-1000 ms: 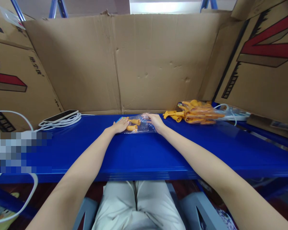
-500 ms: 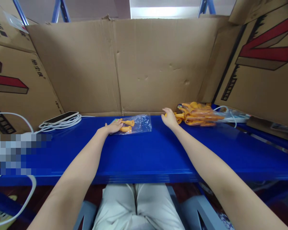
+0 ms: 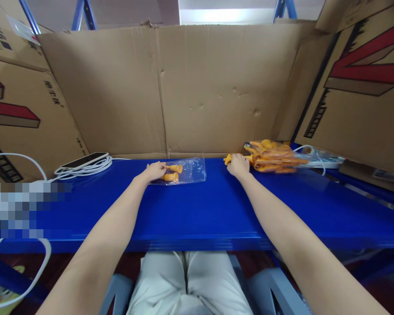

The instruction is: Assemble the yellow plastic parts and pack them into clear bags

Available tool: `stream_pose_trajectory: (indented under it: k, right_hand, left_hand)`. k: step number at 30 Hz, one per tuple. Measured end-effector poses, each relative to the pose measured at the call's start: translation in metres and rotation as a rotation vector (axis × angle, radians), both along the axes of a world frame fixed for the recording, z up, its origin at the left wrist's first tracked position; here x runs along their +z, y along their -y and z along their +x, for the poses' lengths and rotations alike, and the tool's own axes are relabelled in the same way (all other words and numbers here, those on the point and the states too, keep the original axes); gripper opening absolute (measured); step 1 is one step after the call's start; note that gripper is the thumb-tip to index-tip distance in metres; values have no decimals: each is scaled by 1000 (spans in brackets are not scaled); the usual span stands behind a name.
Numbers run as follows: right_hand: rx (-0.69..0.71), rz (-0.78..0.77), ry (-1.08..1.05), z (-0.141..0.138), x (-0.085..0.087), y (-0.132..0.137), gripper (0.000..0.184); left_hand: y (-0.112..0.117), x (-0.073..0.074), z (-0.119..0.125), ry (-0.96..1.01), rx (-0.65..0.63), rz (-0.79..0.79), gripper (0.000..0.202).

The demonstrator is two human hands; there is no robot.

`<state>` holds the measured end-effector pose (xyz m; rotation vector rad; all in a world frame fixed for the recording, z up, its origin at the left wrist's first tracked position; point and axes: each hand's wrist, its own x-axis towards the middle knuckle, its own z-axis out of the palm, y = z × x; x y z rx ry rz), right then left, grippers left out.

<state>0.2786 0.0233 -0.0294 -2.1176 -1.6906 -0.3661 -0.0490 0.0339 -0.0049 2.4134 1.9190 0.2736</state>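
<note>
My left hand rests at the left end of a clear plastic bag, its fingers curled over the narrow ends of orange flared plastic pieces. The flared ends stick out to the right of the fingers. My right hand is closed over an orange plastic piece whose tip shows left of the fingers; most of it is hidden by the hand. Just right of that hand lies a clear bag packed with similar orange pieces.
On the blue shelf, a phone lies over a coiled white cable at left. A cardboard panel closes off the back. Printed cardboard boxes stand on both sides. White cables also lie at right.
My right hand has moved slightly right and closed over an orange piece by the full bag. My left fingers have curled more, and the pieces beneath have shifted slightly left.
</note>
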Motion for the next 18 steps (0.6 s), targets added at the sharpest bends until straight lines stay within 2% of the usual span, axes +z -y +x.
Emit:
stream_pose_trajectory:
  k: [7, 13, 18]
  right_hand:
    - [-116, -15, 58, 0, 4, 5, 40]
    - [-104, -26, 151, 6, 4, 6, 34]
    - [-103, -19, 130, 4, 7, 10, 30]
  left_hand:
    - [-3, -7, 0, 200, -86, 32, 36]
    - [-8, -11, -1, 226, -119, -10, 32]
    - [-9, -11, -2, 226, -152, -41, 33]
